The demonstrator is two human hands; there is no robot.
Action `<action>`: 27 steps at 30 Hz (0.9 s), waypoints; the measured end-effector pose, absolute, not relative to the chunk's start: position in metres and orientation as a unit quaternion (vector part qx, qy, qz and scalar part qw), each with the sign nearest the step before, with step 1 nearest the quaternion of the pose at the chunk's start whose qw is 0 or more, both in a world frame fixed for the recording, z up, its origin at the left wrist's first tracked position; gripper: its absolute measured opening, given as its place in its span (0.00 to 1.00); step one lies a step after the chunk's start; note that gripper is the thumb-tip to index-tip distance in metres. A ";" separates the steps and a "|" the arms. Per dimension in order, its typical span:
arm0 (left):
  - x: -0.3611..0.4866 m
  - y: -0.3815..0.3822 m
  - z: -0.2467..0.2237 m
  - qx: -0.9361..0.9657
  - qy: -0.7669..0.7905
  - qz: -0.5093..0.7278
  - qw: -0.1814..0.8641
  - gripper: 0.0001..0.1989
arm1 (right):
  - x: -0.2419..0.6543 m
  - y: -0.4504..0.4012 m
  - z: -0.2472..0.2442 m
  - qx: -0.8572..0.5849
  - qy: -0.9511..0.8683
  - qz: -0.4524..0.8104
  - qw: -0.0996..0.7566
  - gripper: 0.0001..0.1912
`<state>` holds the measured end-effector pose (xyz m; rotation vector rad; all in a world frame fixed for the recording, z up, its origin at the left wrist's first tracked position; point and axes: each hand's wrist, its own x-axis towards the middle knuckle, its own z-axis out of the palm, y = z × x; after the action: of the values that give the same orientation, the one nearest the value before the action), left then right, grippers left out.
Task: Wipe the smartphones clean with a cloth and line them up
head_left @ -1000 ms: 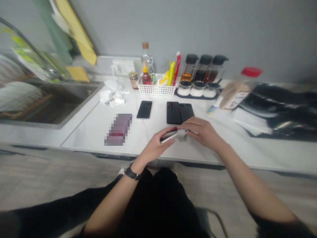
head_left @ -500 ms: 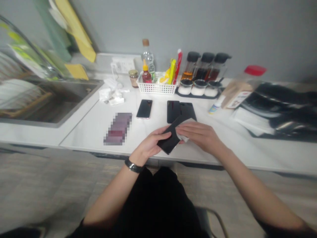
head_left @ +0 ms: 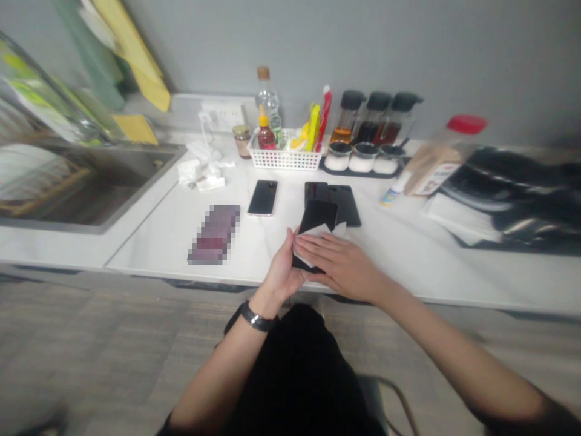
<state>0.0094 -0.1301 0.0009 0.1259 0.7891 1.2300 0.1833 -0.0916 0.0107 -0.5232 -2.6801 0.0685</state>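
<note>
My left hand (head_left: 284,269) is closed around the lower left side of a black smartphone (head_left: 319,213), held tilted over the counter's front edge. A white tissue (head_left: 336,230) lies across the phone's face, pressed flat there by the fingers of my right hand (head_left: 338,260). The tissue and my right hand cover the phone's lower part. Just behind, two more dark phones lie on the counter, the right one (head_left: 348,207) partly under the other (head_left: 313,189). Further left rests a phone with a pinkish edge (head_left: 263,198).
A pixelated purple item (head_left: 215,235) lies at left on the white counter (head_left: 149,242), near the sink (head_left: 97,227). Crumpled tissues (head_left: 204,172), a white basket (head_left: 285,160), sauce bottles (head_left: 347,115) and seasoning jars (head_left: 363,158) line the back. At right stand a red-lidded jar (head_left: 431,163) and black pans (head_left: 503,188).
The phone in my left hand has turned more upright. My right hand and the tissue have moved left and down across it, onto its lower part.
</note>
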 end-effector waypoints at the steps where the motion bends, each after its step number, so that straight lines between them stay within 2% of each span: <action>1: 0.011 -0.131 0.001 0.075 0.349 0.557 0.750 0.24 | 0.187 -0.085 0.013 -0.196 -0.959 0.019 0.204 0.37; 5: 0.014 -0.130 0.002 0.134 0.327 0.545 0.760 0.30 | 0.193 -0.063 0.015 -0.256 -0.942 0.004 0.215 0.39; 12: 0.015 -0.128 0.001 0.118 0.377 0.579 0.713 0.32 | 0.186 -0.085 0.003 -0.158 -0.969 0.027 0.188 0.45; 18: 0.024 -0.132 -0.007 0.243 0.336 0.602 0.682 0.31 | 0.203 -0.055 0.007 -0.262 -0.943 -0.012 0.206 0.45; 24: 0.025 -0.133 -0.007 0.161 0.449 0.604 0.638 0.35 | 0.187 -0.095 0.001 -0.154 -0.971 0.007 0.184 0.53; 27: 0.027 -0.132 -0.009 0.201 0.407 0.638 0.622 0.33 | 0.200 -0.090 0.003 -0.158 -0.970 -0.004 0.183 0.50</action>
<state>0.0268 -0.1317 -0.0094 0.4607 0.9340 1.4655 0.1996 -0.0898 0.0031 -0.4462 -2.7372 -0.0107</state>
